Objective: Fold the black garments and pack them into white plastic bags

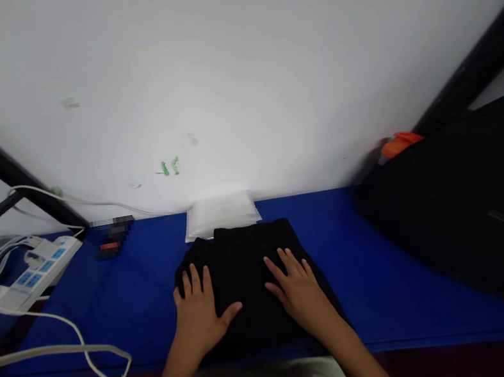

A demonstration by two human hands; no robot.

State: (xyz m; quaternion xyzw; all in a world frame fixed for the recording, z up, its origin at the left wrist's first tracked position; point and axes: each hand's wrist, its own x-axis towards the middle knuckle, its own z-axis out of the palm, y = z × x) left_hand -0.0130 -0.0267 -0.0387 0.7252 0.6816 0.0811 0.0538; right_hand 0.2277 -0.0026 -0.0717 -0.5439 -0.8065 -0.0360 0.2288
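Observation:
A folded black cloth item (249, 280), seemingly a garment, lies flat on the blue surface (340, 244) right in front of me. My left hand (201, 314) rests palm down on its left part, fingers spread. On the right part lies my right hand (299, 290), also flat with its fingers apart. Neither hand grips anything. Just behind the cloth, against the wall, sits a stack of clear plastic bags or sleeves (221, 213).
A white power strip (40, 274) with plugs and loose white cables (65, 348) occupies the left. A blurred dark object (116, 235) lies near the wall. Big black fabric (470, 208) with an orange piece (401, 143) fills the right. Dark frame bars (3, 157) stand at the sides.

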